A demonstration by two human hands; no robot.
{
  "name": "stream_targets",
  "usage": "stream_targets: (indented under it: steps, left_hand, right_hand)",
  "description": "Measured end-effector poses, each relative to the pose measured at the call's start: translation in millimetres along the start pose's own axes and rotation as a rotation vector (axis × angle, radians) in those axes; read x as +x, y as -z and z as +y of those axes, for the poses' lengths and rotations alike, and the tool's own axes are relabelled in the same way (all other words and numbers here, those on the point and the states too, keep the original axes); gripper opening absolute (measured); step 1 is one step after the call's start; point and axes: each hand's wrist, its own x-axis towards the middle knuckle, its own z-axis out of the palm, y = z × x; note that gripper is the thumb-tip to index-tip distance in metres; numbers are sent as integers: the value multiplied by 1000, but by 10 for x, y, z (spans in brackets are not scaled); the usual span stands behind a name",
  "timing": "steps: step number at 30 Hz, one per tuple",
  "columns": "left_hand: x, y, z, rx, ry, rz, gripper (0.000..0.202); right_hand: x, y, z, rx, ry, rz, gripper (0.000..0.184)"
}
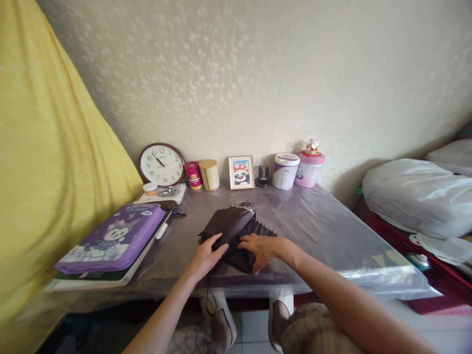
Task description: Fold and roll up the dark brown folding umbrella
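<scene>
A dark folding umbrella (236,223), collapsed and loosely folded, lies on the plastic-covered table (309,226) close to its front edge. Pale patterned trim runs along the edges of its fabric. A thin dark wrist cord (211,300) hangs below the table edge under my left hand. On the umbrella's left side rests my left hand (210,253), fingers stretched and thumb apart. My right hand (258,250) touches the fabric on the right with its fingers spread. The umbrella's handle is hidden.
To the left, a purple zip case (114,236) lies on books beside a white marker (161,231). Along the wall stand a clock (162,164), tins (209,175), a framed panda picture (241,173) and tubs (285,171). Plastic-wrapped bundles (416,191) sit at right.
</scene>
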Motion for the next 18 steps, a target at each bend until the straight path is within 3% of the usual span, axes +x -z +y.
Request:
stream_targets:
  steps: [9,18]
  left_hand:
    - [-10,-42,-54,99,-103,-1,55]
    - [-31,-46,-40,143,-95,-9,55]
  right_hand:
    - [14,-12,-31,29,-16,28,75]
    - [-1,-22,-23,52,-25,44,71]
